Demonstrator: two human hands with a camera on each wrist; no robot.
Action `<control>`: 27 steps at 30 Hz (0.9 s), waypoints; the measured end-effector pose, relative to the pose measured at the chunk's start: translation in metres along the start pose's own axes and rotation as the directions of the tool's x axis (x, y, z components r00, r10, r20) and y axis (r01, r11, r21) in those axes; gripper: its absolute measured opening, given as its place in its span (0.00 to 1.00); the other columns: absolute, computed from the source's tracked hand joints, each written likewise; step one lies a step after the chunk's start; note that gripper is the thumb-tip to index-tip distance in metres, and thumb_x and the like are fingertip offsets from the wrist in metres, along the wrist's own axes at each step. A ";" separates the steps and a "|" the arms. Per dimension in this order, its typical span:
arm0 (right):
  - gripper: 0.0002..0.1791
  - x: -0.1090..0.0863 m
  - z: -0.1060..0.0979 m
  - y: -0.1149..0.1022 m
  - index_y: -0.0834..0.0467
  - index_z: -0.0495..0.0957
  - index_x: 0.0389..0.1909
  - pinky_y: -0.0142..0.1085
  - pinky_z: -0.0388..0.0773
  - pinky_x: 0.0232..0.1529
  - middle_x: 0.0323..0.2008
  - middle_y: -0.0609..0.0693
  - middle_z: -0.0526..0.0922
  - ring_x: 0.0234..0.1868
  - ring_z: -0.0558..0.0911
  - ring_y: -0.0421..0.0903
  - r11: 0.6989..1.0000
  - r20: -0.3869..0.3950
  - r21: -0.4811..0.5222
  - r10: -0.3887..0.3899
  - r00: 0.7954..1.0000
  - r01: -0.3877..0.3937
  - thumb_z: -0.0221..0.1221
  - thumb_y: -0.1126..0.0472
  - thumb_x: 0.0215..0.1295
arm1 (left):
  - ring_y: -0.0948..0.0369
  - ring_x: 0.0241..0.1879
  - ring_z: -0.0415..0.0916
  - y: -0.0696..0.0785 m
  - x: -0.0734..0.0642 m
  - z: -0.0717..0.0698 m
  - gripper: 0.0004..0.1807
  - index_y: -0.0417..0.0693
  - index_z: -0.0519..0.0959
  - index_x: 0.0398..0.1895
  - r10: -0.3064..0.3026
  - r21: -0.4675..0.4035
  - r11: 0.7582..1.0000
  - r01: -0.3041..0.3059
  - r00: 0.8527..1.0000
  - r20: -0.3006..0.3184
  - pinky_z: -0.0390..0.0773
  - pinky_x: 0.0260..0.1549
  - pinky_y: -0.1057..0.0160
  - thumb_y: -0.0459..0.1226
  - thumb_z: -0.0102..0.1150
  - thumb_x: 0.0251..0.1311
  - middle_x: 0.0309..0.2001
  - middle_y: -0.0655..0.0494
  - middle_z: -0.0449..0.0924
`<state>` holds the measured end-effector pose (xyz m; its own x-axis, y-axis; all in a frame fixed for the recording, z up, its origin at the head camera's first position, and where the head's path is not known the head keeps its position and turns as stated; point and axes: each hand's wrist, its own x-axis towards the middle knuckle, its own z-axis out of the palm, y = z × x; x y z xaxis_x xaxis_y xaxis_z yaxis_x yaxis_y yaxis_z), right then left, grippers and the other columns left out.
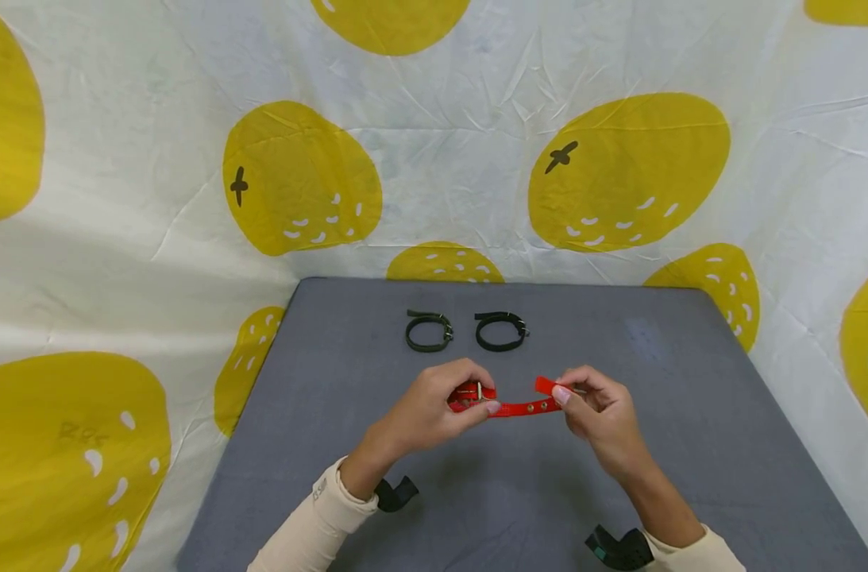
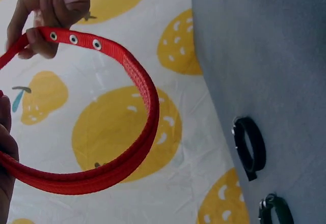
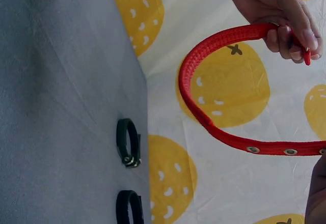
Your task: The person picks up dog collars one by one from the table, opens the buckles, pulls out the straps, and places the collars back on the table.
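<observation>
A red collar is held up over the table between the two hands, bent into an open loop in the wrist views. The left hand pinches it at the end with the metal buckle, its fingers covering part of that end. At the other end, the right hand grips the strap between thumb and fingers, with the red tip sticking out. Metal-rimmed holes line the strap beside the right hand. The left wrist view shows the padded band curving between both hands.
Farther back on the grey table lie two buckled collars, a dark green one on the left and a black one on the right. White cloth printed with yellow fruit hangs behind and at the sides.
</observation>
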<state>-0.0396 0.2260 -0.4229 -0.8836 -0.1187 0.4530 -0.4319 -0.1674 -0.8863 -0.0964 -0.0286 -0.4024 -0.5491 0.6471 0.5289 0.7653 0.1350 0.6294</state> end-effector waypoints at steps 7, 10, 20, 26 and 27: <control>0.11 0.005 -0.003 0.008 0.75 0.81 0.41 0.35 0.63 0.13 0.33 0.50 0.83 0.14 0.68 0.43 0.969 -0.155 0.048 -0.231 0.961 0.241 0.59 0.85 0.59 | 0.69 0.28 0.71 -0.007 -0.002 0.000 0.12 0.45 0.78 0.37 0.053 0.215 0.976 -0.032 0.994 -0.093 0.73 0.29 0.80 0.32 0.74 0.55 0.33 0.58 0.80; 0.13 0.004 -0.009 0.007 0.75 0.82 0.41 0.32 0.68 0.16 0.33 0.51 0.85 0.14 0.71 0.42 0.978 -0.233 -0.024 -0.207 0.950 0.208 0.56 0.87 0.58 | 0.69 0.26 0.71 -0.011 -0.007 -0.002 0.11 0.45 0.78 0.35 0.070 0.357 0.934 -0.017 0.988 -0.137 0.72 0.27 0.80 0.33 0.74 0.56 0.30 0.58 0.79; 0.09 -0.007 -0.038 -0.005 0.74 0.84 0.43 0.27 0.66 0.15 0.29 0.43 0.78 0.12 0.68 0.37 0.838 -0.365 -0.538 -0.141 0.920 -0.086 0.60 0.78 0.63 | 0.58 0.31 0.71 -0.031 -0.029 -0.012 0.11 0.41 0.77 0.40 0.018 0.609 0.770 0.188 0.949 -0.316 0.75 0.25 0.68 0.40 0.64 0.66 0.36 0.50 0.78; 0.13 -0.020 -0.056 0.004 0.63 0.84 0.45 0.30 0.62 0.11 0.17 0.41 0.76 0.09 0.66 0.36 0.711 -0.427 -0.641 -0.019 0.904 -0.288 0.69 0.71 0.59 | 0.56 0.29 0.64 -0.042 -0.046 -0.015 0.10 0.44 0.78 0.36 -0.152 0.608 0.688 0.396 0.898 -0.413 0.68 0.23 0.65 0.41 0.66 0.63 0.32 0.51 0.73; 0.13 -0.024 -0.062 0.010 0.62 0.84 0.45 0.31 0.62 0.11 0.15 0.40 0.75 0.09 0.67 0.37 0.711 -0.443 -0.629 0.005 0.897 -0.315 0.70 0.70 0.59 | 0.57 0.28 0.66 -0.044 -0.051 -0.016 0.10 0.43 0.78 0.37 -0.195 0.596 0.683 0.422 0.892 -0.408 0.69 0.23 0.65 0.40 0.67 0.63 0.31 0.52 0.74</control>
<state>-0.0340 0.2881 -0.4483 -0.8747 0.3261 0.3585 -0.1428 0.5335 -0.8337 -0.1076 -0.0795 -0.4476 -0.7760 0.2447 0.5813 0.4911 0.8127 0.3135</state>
